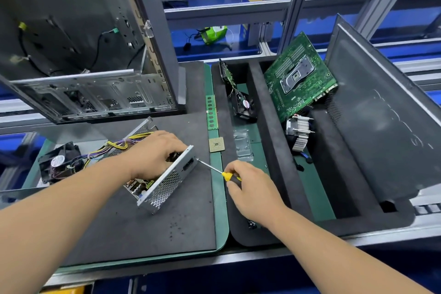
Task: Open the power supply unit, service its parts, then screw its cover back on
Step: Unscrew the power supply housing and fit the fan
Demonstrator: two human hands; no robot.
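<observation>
Our left hand [152, 150] gripped power supply unit [162, 181], steadying it; right hand [248, 186] grasped screwdriver [222, 172], tip at corner screw.

The PSU [164, 180], a perforated silver metal box, sits tilted on the dark mat, top open, circuit board showing. Yellow and purple wires [119, 144] trail from its far end.

The power supply unit [164, 184] under the gripping hand is bare perforated metal, dull silver; the screwdriver [220, 172] has a glossy yellow-black plastic handle and polished shaft.
</observation>
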